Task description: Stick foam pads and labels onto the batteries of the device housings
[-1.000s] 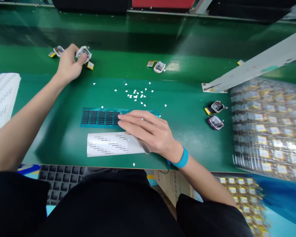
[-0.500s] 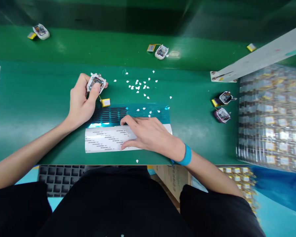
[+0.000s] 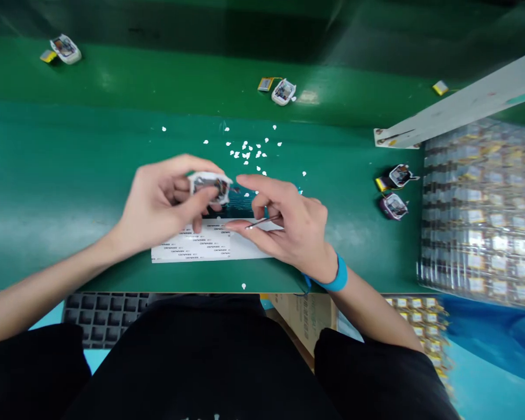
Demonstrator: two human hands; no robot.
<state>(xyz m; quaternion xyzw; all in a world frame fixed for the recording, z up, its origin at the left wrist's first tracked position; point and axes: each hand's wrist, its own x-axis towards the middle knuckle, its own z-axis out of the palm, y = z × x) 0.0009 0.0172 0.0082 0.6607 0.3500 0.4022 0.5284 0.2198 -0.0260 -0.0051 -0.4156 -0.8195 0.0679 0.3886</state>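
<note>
My left hand (image 3: 161, 201) is closed around a small white device housing (image 3: 210, 186), its open side showing a circuit board and thin wires. The thumb lies across the board, and the battery seen earlier on this housing is hidden. Close by on the right, my right hand (image 3: 289, 219) has its index finger and thumb apart near the housing. A thin metal tool (image 3: 262, 221) is held across its curled fingers. Below both hands lie a white printed backing sheet (image 3: 192, 248) and a blue film (image 3: 240, 204), mostly covered by the hands.
Small white stickers (image 3: 246, 154) are scattered on the green table (image 3: 70, 175). White housings (image 3: 283, 91) with batteries lie along the back. A black housing (image 3: 400, 175) and a purple one (image 3: 394, 205) sit right, beside stacked clear trays (image 3: 476, 216) and a white post (image 3: 464, 93).
My left hand has moved right and slightly down with the housing. My right hand has lifted from the backing sheet and turned, and the thin metal tool now shows in it.
</note>
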